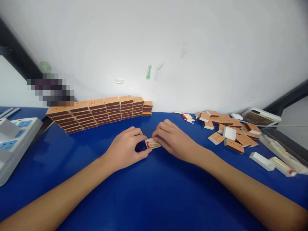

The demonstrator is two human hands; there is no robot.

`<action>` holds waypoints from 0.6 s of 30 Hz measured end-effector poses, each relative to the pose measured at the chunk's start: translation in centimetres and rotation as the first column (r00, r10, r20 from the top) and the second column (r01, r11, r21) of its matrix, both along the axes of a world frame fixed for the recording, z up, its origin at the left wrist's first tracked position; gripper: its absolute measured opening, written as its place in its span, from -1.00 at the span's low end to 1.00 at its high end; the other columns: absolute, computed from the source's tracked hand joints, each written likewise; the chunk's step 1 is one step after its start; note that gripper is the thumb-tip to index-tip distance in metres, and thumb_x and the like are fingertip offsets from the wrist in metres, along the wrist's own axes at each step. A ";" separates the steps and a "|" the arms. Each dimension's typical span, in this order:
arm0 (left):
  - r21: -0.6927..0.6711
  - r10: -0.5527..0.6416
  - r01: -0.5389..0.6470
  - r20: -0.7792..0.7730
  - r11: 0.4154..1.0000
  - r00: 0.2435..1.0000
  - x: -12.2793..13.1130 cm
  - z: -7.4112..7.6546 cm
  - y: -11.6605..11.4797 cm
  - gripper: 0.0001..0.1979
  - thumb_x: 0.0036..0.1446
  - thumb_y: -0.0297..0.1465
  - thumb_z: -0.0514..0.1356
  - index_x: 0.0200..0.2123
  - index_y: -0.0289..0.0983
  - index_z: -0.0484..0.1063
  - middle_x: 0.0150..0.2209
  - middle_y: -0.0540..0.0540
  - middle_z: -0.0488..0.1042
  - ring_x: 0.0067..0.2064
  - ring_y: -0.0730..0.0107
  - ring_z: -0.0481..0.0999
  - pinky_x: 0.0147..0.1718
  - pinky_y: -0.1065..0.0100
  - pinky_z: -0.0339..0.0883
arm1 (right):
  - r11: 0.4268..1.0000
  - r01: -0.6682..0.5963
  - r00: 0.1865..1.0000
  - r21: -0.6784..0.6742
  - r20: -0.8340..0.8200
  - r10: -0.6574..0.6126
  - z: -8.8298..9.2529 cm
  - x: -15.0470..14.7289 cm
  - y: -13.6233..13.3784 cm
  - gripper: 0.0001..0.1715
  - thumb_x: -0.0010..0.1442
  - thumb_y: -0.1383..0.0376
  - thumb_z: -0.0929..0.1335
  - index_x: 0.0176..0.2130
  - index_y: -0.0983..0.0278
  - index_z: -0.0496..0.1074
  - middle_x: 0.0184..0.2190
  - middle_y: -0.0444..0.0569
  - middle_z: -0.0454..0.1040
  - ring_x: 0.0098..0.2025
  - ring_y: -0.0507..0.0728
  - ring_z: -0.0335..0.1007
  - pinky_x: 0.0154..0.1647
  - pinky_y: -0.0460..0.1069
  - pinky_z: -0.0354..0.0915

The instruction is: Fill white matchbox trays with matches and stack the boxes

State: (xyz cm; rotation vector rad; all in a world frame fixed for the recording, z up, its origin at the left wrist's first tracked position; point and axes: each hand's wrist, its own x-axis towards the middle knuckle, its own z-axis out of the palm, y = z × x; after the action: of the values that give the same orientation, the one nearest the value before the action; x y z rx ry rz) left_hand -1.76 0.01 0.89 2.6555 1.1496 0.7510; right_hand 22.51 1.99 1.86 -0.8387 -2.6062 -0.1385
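A small white matchbox tray [153,143] with red-tipped matches lies on the blue table [144,192], between my two hands. My left hand [130,146] grips the tray's left end between thumb and fingers. The fingers of my right hand [172,138] are bent together at its right end, over the matches; whether they pinch a match is hidden. Behind my right hand, a loose pile of matches [187,117] rests near the wall.
Stacked matchboxes [96,112] line the wall at the back left. Scattered matchboxes [234,146] lie at the right, near a white tray [261,161] and a match-filled tray [283,166]. A power strip [18,141] sits at the far left.
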 end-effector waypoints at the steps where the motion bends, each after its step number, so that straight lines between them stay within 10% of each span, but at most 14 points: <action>1: -0.004 0.001 -0.001 -0.001 1.000 1.000 0.0 0.0 0.0 -0.75 0.29 -0.22 0.35 -0.07 -0.25 0.63 -0.19 -0.10 0.55 -0.15 0.20 0.48 -0.19 0.16 0.44 | 1.000 0.020 0.998 -0.019 -0.060 -0.021 0.1 0.7 0.8 -0.76 0.52 0.31 0.25 -0.12 0.28 0.50 -0.19 0.09 0.49 -0.13 0.24 0.27 -0.08 0.13 0.27; 9: -0.036 0.003 -0.003 -0.009 0.999 1.000 -0.1 0.2 0.0 -0.69 0.30 -0.18 0.34 -0.01 -0.24 0.64 -0.16 -0.11 0.56 -0.17 0.23 0.48 -0.25 0.19 0.43 | 0.819 0.572 0.815 0.036 -0.136 -0.563 -2.3 10.7 9.6 -0.68 0.38 0.20 0.31 -0.06 0.27 0.61 -0.19 0.22 0.50 -0.02 0.42 0.28 0.03 0.29 0.29; 18: -0.040 -0.001 0.001 0.000 0.999 1.000 0.0 0.4 0.0 -0.70 0.30 -0.19 0.34 -0.01 -0.25 0.64 -0.16 -0.11 0.57 -0.17 0.23 0.49 -0.24 0.19 0.43 | 0.837 0.543 0.839 0.066 -0.073 -0.539 -3.8 11.3 11.1 -0.65 0.37 0.18 0.29 -0.15 0.26 0.63 -0.17 0.24 0.49 -0.03 0.41 0.25 0.02 0.30 0.29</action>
State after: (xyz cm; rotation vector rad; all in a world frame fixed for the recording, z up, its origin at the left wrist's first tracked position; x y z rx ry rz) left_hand -1.79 0.04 1.25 2.6225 1.1513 0.7204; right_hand 33.84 13.04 -1.97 -1.5078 -2.2228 -0.3747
